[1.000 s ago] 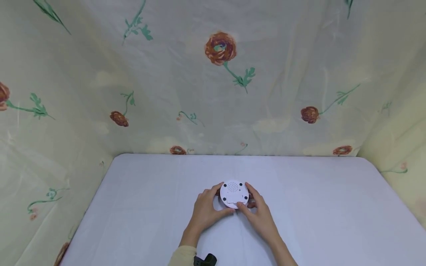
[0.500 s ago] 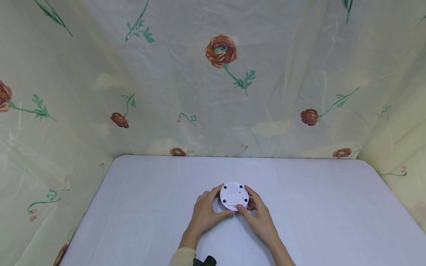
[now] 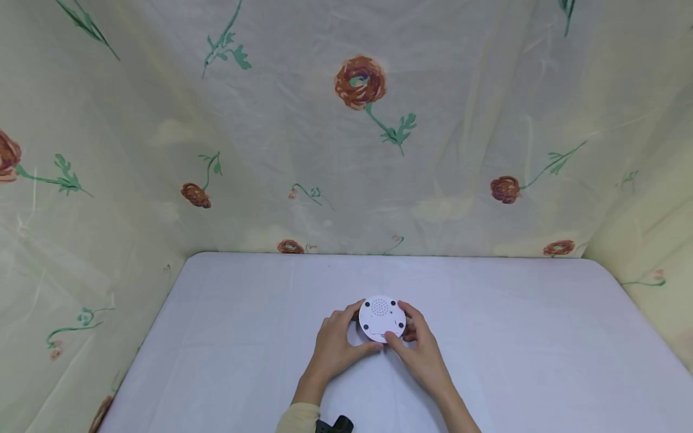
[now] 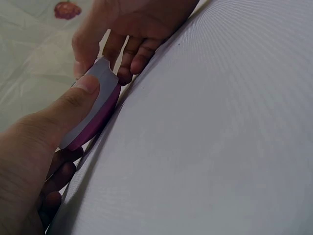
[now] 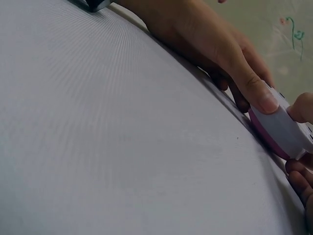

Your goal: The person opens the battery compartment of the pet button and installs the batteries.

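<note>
A round white plastic device [image 3: 378,320] lies with its underside up, showing speaker holes, several dark round feet and a battery cover outline near its lower edge. The wrist views show a pink-purple band on its lower side, close over the white cloth. My left hand [image 3: 337,344] grips the left rim, thumb along the near edge and fingers around the far left. On the opposite side my right hand [image 3: 421,352] holds the rim, its thumb pressing on the cover's edge. In the left wrist view the left thumb [image 4: 73,105] lies across the white side wall [image 4: 105,78].
A white cloth covers the table [image 3: 243,337], which has rounded far corners. Floral curtains [image 3: 433,120] hang behind it and at both sides. A black wrist device [image 3: 337,424] sits by the left sleeve [image 3: 299,417].
Both hands keep the same hold on the white device, right thumb still at the battery cover. The head view has shifted slightly.
</note>
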{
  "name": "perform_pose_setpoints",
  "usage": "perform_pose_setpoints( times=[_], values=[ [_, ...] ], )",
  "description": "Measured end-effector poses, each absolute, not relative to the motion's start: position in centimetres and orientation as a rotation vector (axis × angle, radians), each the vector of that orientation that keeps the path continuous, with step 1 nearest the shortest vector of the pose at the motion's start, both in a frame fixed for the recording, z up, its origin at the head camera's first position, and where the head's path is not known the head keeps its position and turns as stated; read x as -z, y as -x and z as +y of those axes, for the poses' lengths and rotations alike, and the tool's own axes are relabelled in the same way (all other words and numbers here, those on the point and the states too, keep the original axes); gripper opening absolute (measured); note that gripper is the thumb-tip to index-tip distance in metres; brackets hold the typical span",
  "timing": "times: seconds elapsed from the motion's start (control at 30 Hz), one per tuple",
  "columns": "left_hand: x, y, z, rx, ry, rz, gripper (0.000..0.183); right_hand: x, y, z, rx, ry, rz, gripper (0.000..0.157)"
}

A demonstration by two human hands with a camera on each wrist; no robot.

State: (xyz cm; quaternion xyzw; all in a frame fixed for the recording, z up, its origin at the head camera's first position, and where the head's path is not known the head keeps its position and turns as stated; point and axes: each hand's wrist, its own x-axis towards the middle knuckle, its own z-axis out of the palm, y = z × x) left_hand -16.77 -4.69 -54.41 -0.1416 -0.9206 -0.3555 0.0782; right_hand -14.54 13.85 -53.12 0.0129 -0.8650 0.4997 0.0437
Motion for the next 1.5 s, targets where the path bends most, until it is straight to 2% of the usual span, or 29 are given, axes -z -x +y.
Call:
perform_pose_setpoints(
  times=[0.77, 1.1, 1.27, 1.5],
  values=[
    [54.6, 16.9, -4.9, 1.054, 0.519, -2.747, 0.094, 52.8, 14.4, 13.4, -1.53, -0.021, -2.675, 0.068],
    [54.9, 17.0, -5.0, 1.115, 0.493, -2.715, 0.084, 53.5, 14.3, 13.7, -1.542, -0.155, -2.555, 0.062],
    [54.7, 17.0, -5.1, 1.24, 0.428, -2.671, 0.08, 53.3, 14.2, 14.1, -1.609, -0.307, -2.432, 0.056],
    [54.4, 16.9, -5.1, 1.415, 0.344, -2.621, 0.077, 51.2, 13.3, 13.9, -1.625, -0.497, -2.31, 0.066]
  ],
)
